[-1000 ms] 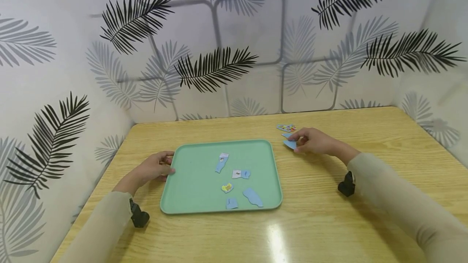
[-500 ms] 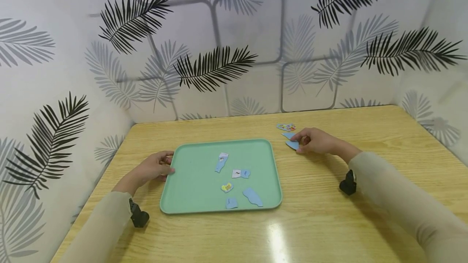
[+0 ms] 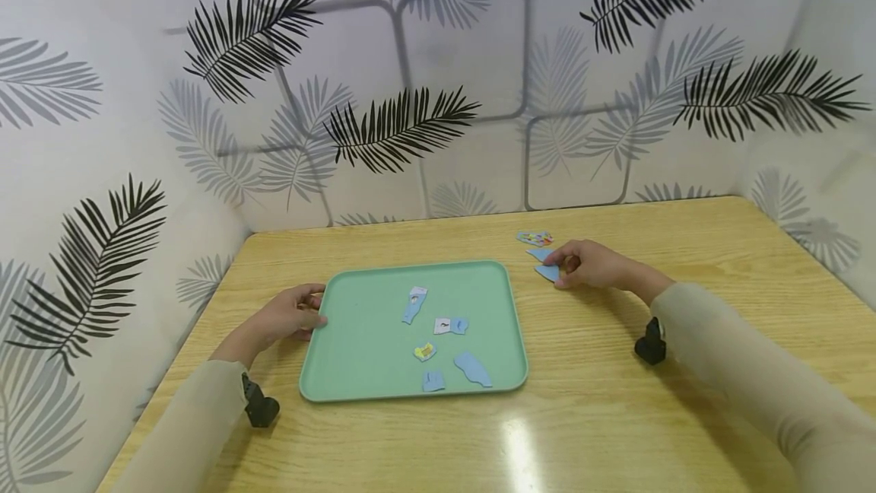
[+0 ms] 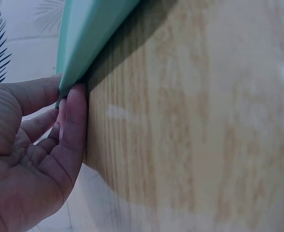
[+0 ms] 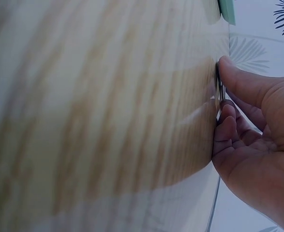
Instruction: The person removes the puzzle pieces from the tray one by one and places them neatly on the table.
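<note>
The green tray (image 3: 363, 341) lies on the wooden table, its left rim pinched by my left hand (image 3: 284, 314). In the left wrist view the thumb sits above the rim (image 4: 79, 65) and a finger below it. Beyond the tray's right side, my right hand (image 3: 598, 265) pinches a flat blue puzzle piece (image 3: 547, 272) low at the tabletop. Right behind it a second blue piece (image 3: 539, 254) is partly covered by the fingers. From the right wrist camera, the thumb and fingers (image 5: 248, 79) show the held piece only as a thin edge.
Several puzzle pieces lie in the tray: a white-and-blue strip (image 3: 414, 304), a white-and-blue pair (image 3: 452, 326), a yellow one (image 3: 425, 352) and plain blue ones (image 3: 473, 370). A multicoloured piece (image 3: 535, 238) lies at the back. A leaf-patterned wall (image 3: 472, 166) borders the table.
The blue piece under my right hand has shifted slightly to the right and then stayed put. My left hand keeps its place on the tray rim.
</note>
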The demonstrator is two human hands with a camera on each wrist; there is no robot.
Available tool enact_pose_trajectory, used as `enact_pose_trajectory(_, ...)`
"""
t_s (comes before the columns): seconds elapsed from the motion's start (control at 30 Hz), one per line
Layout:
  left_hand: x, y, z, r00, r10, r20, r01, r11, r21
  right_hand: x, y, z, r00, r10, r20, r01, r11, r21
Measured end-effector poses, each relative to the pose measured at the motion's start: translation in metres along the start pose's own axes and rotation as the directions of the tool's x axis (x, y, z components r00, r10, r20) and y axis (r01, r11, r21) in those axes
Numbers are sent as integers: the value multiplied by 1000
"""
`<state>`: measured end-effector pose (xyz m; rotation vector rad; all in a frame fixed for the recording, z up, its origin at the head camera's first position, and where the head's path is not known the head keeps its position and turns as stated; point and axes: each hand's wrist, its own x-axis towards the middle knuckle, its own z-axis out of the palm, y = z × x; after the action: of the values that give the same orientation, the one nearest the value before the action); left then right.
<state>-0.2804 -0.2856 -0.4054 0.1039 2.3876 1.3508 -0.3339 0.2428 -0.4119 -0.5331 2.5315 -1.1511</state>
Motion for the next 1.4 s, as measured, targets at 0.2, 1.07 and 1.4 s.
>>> enact_pose_trajectory(0.2, 0, 1, 0, 1000, -4, -2, 4, 1000, 3, 1, 2, 1, 1000, 5, -4, -5, 1000, 1)
enact_pose_trajectory(1.07, 1, -1, -1, 1000, 0, 4, 0, 1000, 5, 2, 1, 2, 1000, -10, 0, 10, 999, -37)
enact_pose_trajectory(1.4, 0, 0, 0, 1000, 2, 0, -2, 1000, 2, 0, -1, 0, 1000, -11, 5, 11, 1000, -20)
